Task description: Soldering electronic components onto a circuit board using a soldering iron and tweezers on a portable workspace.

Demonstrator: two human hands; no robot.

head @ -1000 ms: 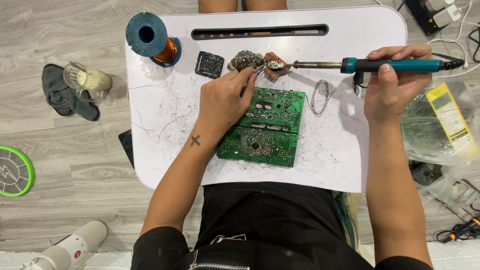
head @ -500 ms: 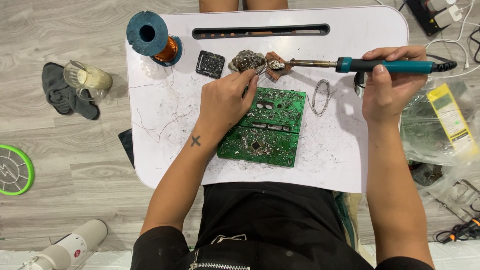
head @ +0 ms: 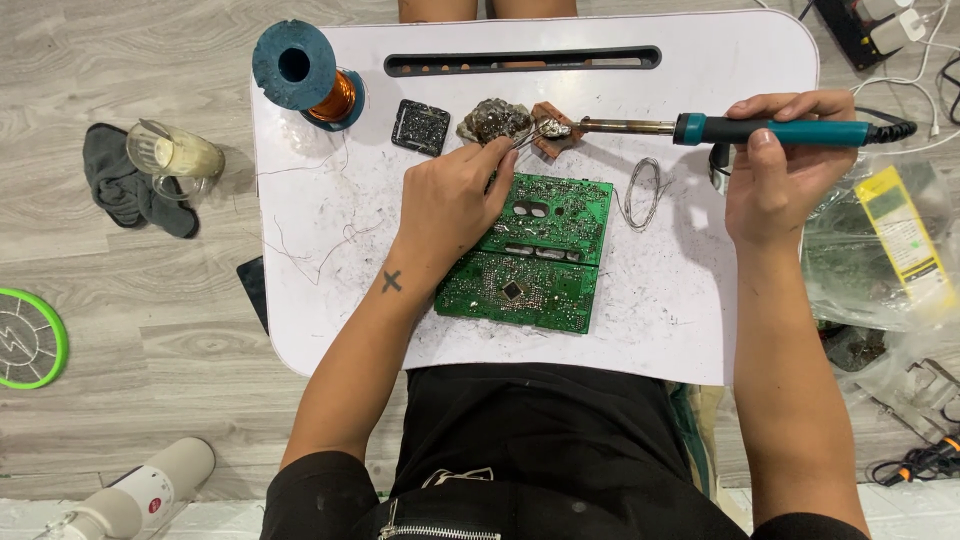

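Note:
A green circuit board (head: 535, 255) lies on the white lap tray (head: 330, 300). My left hand (head: 450, 200) rests over the board's left end and pinches thin metal tweezers (head: 530, 135) whose tips reach a small brown piece (head: 552, 146) beyond the board. My right hand (head: 780, 175) grips the teal handle of a soldering iron (head: 770, 131). The iron lies level, and its tip meets the tweezer tips at the brown piece. A grey lump of solder scrap (head: 495, 120) sits just left of that spot.
A teal spool of copper wire (head: 305, 75) and a small black chip (head: 420, 126) sit at the tray's far left. A loop of solder wire (head: 640, 195) lies right of the board. On the floor are a glass jar (head: 175, 155), a dark cloth (head: 130, 190) and plastic bags (head: 880, 250).
The soldering iron has slid a little to the left, bringing its tip onto the brown piece at the tweezer tips. My left hand has barely moved.

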